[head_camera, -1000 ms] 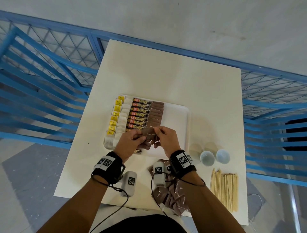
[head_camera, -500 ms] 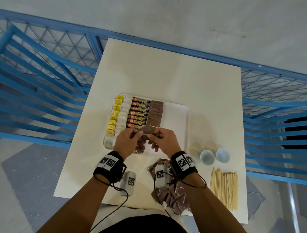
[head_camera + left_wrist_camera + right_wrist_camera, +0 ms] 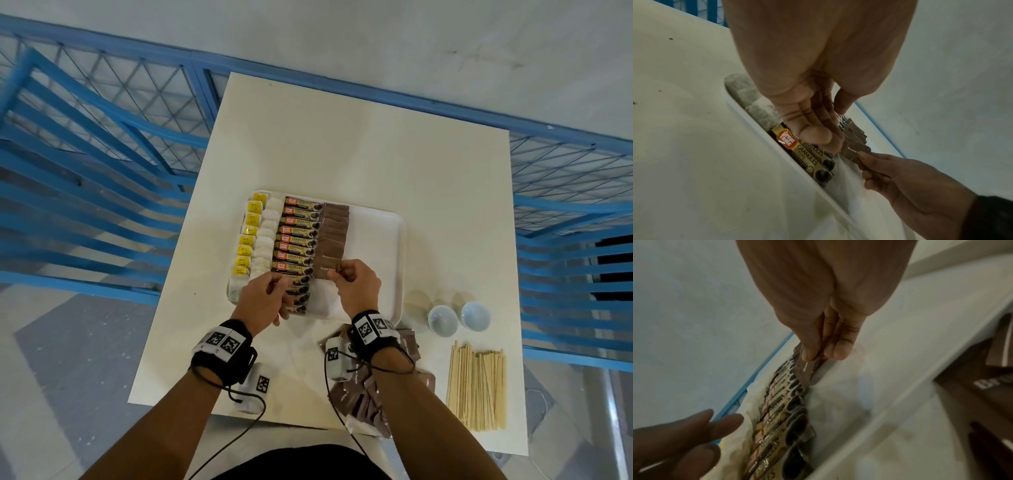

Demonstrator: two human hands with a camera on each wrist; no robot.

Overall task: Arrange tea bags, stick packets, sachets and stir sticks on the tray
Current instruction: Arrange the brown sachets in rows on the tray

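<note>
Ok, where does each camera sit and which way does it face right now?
Head: above, looking down at the tray on the table; both forearms show.
Left wrist: along the left hand toward the granule sticks; right hand shows too.
Right wrist: along the right hand pinching a brown sachet; left fingers show.
Shared: both wrist views show that sachet.

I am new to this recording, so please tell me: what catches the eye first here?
The white tray at the table's middle, filled in neat columns: yellow-tagged tea bags, coffee sticks, brown sachets. The right hand pinches one brown sachet at that column's near end.
</note>
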